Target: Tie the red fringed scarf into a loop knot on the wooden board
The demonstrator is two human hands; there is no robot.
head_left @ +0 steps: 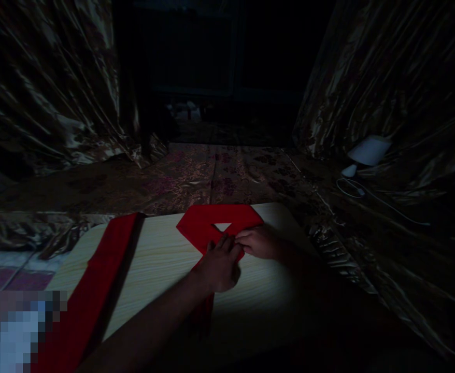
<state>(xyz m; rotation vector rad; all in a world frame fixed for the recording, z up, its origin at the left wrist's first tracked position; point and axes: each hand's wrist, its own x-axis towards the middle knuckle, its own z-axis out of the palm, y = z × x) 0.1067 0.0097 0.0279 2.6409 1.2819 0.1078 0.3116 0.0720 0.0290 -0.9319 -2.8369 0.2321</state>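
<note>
A red cloth strip, looking like a scarf (219, 213), lies folded into a crossed loop on the pale wood-grain table (157, 259). Through the loop a small triangle of tabletop shows. My left hand (222, 261) rests on the crossing with its fingers stretched out over the cloth. Beside it, my right hand (260, 242) has its fingers pressed together on the right part of the loop, at the cloth's edge. Fringed ends hang toward me below my left wrist, dim in shadow. Another long red cloth strip (103, 269) lies along the table's left side.
Behind the table is a ledge covered in patterned fabric (219, 176). A small white lamp (369, 150) with its cord lies on the right. Draped curtains (56, 77) hang on both sides. The room is dark; a pixelated patch covers the lower left.
</note>
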